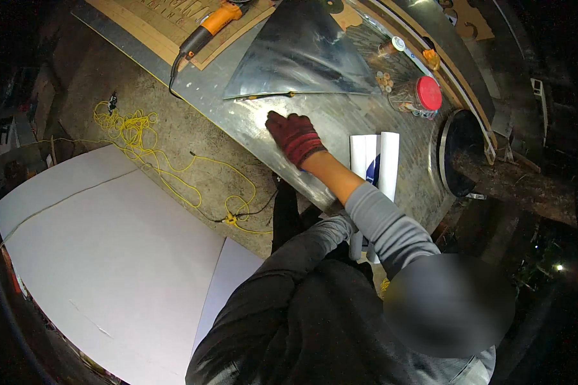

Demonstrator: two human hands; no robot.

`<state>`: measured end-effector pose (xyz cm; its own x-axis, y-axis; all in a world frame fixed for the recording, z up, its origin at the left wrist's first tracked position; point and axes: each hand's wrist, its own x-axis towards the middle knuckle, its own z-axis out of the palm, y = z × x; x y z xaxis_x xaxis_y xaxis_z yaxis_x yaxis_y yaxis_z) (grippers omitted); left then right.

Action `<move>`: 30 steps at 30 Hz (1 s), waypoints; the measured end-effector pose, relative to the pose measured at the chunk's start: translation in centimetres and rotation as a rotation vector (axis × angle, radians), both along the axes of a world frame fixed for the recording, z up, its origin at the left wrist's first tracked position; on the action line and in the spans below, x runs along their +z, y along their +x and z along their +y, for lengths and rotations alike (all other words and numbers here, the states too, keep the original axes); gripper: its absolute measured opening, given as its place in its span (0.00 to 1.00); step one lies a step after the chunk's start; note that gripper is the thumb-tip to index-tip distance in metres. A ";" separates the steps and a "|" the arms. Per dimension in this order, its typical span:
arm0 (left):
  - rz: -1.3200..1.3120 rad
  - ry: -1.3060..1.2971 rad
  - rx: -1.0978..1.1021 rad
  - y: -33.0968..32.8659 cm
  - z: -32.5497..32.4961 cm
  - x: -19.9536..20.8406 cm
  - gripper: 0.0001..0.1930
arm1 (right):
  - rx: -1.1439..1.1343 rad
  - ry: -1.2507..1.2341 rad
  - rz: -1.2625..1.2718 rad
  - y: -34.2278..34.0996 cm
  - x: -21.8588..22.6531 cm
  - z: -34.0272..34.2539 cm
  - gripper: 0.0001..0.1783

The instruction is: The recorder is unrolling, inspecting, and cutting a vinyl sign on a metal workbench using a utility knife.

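My right hand, in a dark red work glove, rests on the bare metal tabletop near its left edge. Its fingers are curled in, and whatever lies under them is hidden. Just beyond the fingers is a thin black and yellow tool, along the near edge of a dark, glossy sheet with slanted sides. White rolled sheets with a blue patch lie to the right of my right forearm, partly behind it. My left sleeve reaches under the right forearm, which hides my left hand.
An orange angle grinder with a black cord sits at the far left on brown board. To the right are a red-lidded jar, a white tube and a black round disc. Tangled yellow cord and large white panels lie below.
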<state>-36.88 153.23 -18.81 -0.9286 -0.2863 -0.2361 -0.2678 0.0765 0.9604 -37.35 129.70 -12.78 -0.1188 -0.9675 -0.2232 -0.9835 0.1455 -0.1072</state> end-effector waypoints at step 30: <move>-0.200 -0.141 -0.113 -0.3 -0.6 -0.8 0.25 | 0.096 -0.110 0.061 1.2 -2.5 -4.9 0.19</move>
<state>-37.16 152.61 -19.59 -0.8954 -0.2261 -0.3835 -0.4334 0.2459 0.8670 -36.16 124.79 -15.27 -0.0345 -0.9933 -0.1101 -0.9975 0.0410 -0.0574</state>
